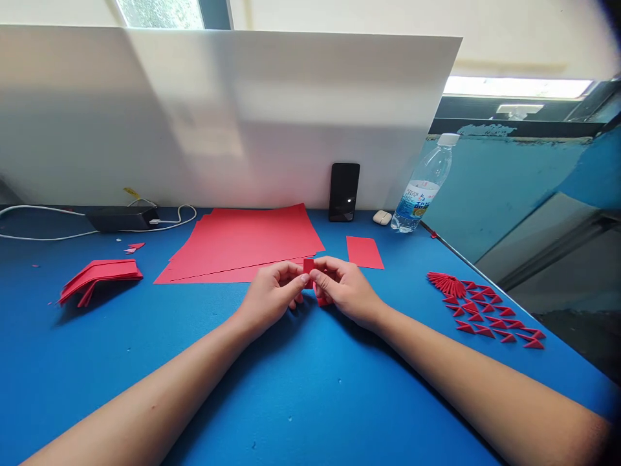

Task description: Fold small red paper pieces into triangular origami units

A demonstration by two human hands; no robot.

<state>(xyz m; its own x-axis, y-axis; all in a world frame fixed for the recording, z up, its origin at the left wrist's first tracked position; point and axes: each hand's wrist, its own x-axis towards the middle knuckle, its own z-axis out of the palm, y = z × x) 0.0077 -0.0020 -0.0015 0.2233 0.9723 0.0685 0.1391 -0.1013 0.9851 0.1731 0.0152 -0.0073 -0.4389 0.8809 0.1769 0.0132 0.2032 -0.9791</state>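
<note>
Both hands meet just in front of the near right corner of the large red sheets (252, 243), over the blue bench (291, 388). There a small red paper piece (308, 266) stands upright between them: the left hand's (274, 285) grip pinches it between thumb and fingers, and the right hand's (345, 288) grip pinches its other side. More red shows under the right fingers; whether it belongs to the same piece cannot be told. To the right of the sheets lie a red card (365, 252) and, farther out, folded red triangles (485, 314); to their left sits a bent red paper pile (101, 278).
</note>
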